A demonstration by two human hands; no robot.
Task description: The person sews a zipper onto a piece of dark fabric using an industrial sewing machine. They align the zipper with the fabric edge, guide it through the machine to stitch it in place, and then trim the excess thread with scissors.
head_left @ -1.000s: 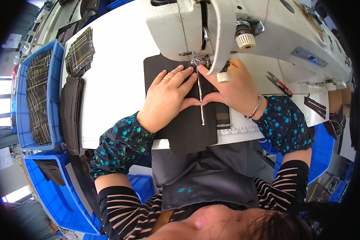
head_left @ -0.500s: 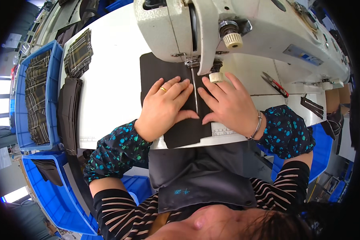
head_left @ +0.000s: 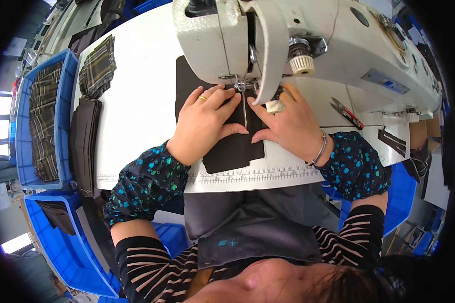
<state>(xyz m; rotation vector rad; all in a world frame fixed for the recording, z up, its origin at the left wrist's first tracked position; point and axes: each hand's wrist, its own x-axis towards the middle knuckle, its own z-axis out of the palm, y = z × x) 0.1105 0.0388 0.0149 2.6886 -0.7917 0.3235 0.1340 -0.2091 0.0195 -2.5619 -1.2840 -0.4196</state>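
Observation:
A dark brown panel of flat material [head_left: 228, 155] lies on the white table under the presser foot [head_left: 241, 87] of a sewing machine [head_left: 333, 45]. Down its middle runs a narrow, shiny strip that looks like a metal zipper [head_left: 245, 113], its upper end at the foot. My left hand [head_left: 203, 118] rests flat on the panel left of the strip, fingers stretched toward the foot. On the other side my right hand [head_left: 290, 118] presses down likewise, some fingertips hidden behind the machine's white knob [head_left: 274, 106]. Both thumbs point inward, close to the strip's lower end.
Red-handled thread snips [head_left: 347, 113] and a small dark slotted piece [head_left: 392, 142] lie at right. Stacks of plaid cloth [head_left: 98, 68] and dark panels [head_left: 84, 146] sit along the left edge, beside a blue bin [head_left: 70, 121] of plaid pieces. A printed ruler [head_left: 288, 171] follows the front edge.
Both hands and the panel have slid away from me, toward the machine. Less of the metallic strip shows below the foot, and more of the ruler is uncovered.

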